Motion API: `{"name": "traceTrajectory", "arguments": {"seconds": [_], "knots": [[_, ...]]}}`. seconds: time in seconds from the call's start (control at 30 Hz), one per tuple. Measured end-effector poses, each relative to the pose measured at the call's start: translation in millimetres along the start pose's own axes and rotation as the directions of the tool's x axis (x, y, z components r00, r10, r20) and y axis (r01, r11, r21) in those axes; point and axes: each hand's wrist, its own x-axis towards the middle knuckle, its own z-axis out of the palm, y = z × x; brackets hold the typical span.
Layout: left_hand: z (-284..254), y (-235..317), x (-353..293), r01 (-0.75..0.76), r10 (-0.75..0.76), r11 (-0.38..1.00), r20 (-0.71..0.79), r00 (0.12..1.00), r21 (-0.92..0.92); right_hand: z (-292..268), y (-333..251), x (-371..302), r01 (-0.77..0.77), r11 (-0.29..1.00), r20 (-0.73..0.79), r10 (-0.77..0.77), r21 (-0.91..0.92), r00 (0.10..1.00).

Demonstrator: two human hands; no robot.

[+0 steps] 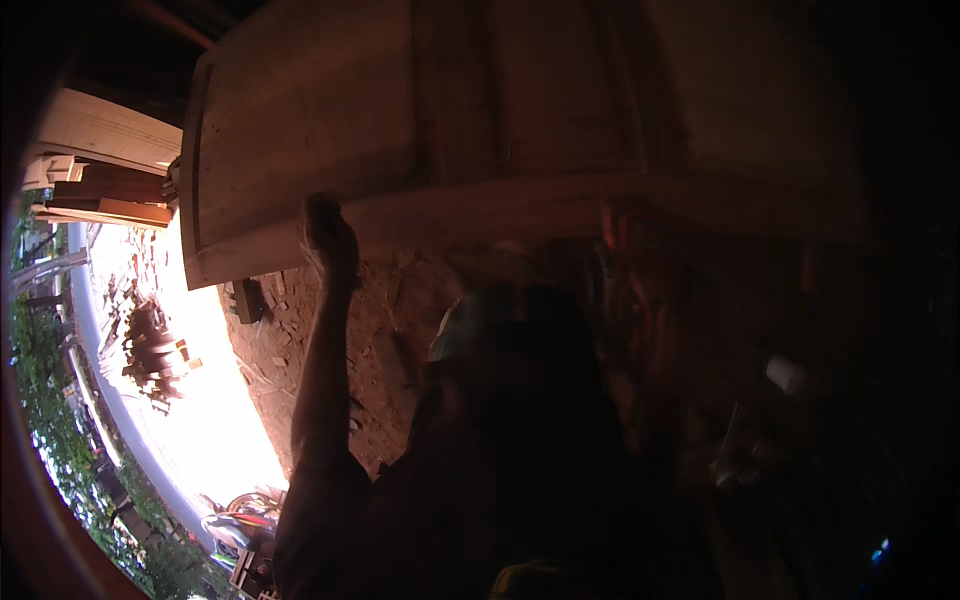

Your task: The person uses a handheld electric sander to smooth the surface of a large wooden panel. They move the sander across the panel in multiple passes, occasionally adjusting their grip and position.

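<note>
A large panelled wooden door [310, 110] fills the top of the view, its near edge running across in front of me. At the left part of that edge, my left hand [330, 243] has its fingers closed round the wood. My right hand [645, 265] is farther right by the same edge, dark and smeared, so its fingers cannot be made out. A reddish-orange shape [622, 228] shows beside it, too blurred to name. Deep shadow hides most of the door's right side.
Stacked boards [110, 195] stand at the left beyond the door. Wood scraps and chips litter the brown ground [285, 345]. A pile of wood pieces [155, 345] lies in bright sunlight outside. A small white object [783, 375] shows in the dark at right.
</note>
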Motion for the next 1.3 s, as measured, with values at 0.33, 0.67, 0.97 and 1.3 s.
{"name": "traceTrajectory", "arguments": {"seconds": [0.33, 0.67, 0.97, 1.3], "knots": [[22.6, -74.4, -5.2, -0.151, 0.083, 0.948, 0.240, 0.967, 0.280, 205.0, -138.8, -75.2, 0.257, 0.961, 0.304, -0.216, -0.104, 0.928], [15.3, -75.4, -5.4, -0.106, 0.059, 0.978, 0.247, 0.967, 0.182, 264.5, -174.6, -34.8, 0.225, 0.974, 0.271, -0.220, 0.011, 0.937], [9.4, -63.0, 0.5, -0.070, 0.040, 0.985, 0.188, 0.981, 0.159, 304.3, -238.6, 17.9, 0.283, 0.959, 0.253, -0.275, 0.007, 0.928], [5.3, -64.6, -2.8, -0.066, 0.033, 0.985, 0.204, 0.978, 0.156, 365.2, -333.1, 117.3, 0.407, 0.913, 0.403, -0.369, -0.009, 0.837]]}}
